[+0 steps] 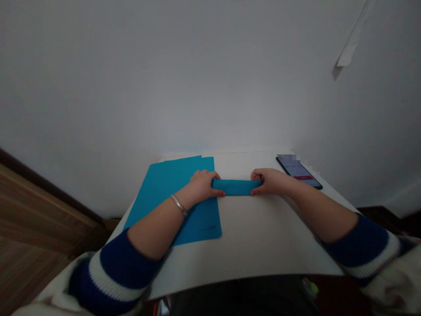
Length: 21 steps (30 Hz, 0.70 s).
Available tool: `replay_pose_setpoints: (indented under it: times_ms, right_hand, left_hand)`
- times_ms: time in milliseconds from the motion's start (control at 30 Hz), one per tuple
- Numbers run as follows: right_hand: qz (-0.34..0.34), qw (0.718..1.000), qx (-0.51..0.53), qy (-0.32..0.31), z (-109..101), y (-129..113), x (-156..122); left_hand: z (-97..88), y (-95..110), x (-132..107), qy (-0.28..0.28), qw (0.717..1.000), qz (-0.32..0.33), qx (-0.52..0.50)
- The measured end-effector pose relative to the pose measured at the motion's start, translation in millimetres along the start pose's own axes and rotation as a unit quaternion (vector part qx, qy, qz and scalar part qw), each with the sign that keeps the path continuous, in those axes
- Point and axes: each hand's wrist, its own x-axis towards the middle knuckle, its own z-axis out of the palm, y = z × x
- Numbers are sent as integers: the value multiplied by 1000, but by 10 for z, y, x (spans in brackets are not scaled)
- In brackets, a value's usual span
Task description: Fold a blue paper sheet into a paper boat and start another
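A narrow folded strip of blue paper [237, 187] lies lengthwise between my two hands, just above or on the white tabletop. My left hand [206, 184] grips its left end, thumb along the near edge and fingers curled behind. The right end is pinched by my right hand [265, 181], with the thumb at the near edge and the fingers bent over the far side. Under my left forearm are flat blue paper sheets [171, 184], at least two, slightly out of line with each other. A dark crease or mark shows near their lower right corner.
The white table [256, 245] meets a pale wall [210, 79] at its back edge. On its right side rests a phone [299, 171] with a lit screen. A wooden panel [36, 219] stands at the left. Papers or books [162, 307] show below the front edge.
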Motion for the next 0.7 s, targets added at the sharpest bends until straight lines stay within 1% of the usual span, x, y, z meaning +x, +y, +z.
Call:
replay_pose_setpoints:
  times_ms: [100, 200, 300, 400, 567, 700]
  right_hand:
    - [5, 999, 38, -3, 3, 30, 5]
    - [15, 997, 69, -7, 15, 83, 21]
    - [27, 995, 95, -15, 31, 133, 33]
    - [34, 993, 110, -16, 42, 154, 28]
    - [61, 994, 96, 1, 58, 196, 17]
    - [69, 991, 116, -9, 65, 286, 28]
  left_hand:
    - [-42, 24, -23, -2, 1000, -8, -10]
    - [-46, -4, -20, 5, 1000, 7, -29]
    - [-11, -83, 13, 8, 998, 25, -52]
    - [29, -169, 51, 6, 997, 19, -79]
    - [76, -280, 95, -3, 994, 7, -109]
    - [101, -353, 127, -8, 989, 1, -146]
